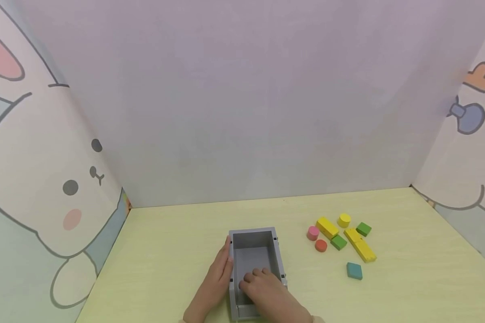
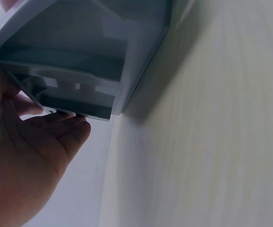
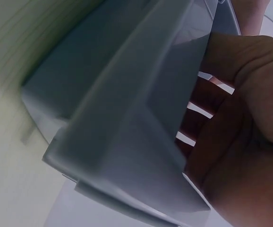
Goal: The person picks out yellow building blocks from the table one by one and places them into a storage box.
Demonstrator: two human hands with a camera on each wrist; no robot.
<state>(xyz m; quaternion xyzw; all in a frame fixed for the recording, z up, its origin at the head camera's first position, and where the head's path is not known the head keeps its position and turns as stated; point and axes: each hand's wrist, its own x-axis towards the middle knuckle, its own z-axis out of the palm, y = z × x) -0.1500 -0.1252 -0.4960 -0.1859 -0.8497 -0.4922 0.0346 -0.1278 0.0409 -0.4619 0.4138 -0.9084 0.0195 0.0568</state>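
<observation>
A deep grey plastic box (image 1: 253, 260), open at the top, stands at the front middle of the table. My left hand (image 1: 215, 277) lies against its left outer wall, the fingers mostly straight and the thumb close to the rim. The left wrist view shows those fingers (image 2: 72, 132) touching the box (image 2: 80, 47). My right hand (image 1: 266, 289) reaches over the right rim into the box, fingers loosely bent downward. Gaps show between its fingers (image 3: 207, 97) in the right wrist view, with nothing seen held. The box wall (image 3: 127, 123) hides its fingertips there.
Small blocks lie on the table (image 1: 169, 251) right of the box: yellow bars (image 1: 328, 228), a yellow cylinder (image 1: 344, 220), green blocks (image 1: 338, 242), a pink cylinder (image 1: 313, 233), a red disc (image 1: 321, 245) and a teal square (image 1: 354, 271). Patterned cloth surrounds the table.
</observation>
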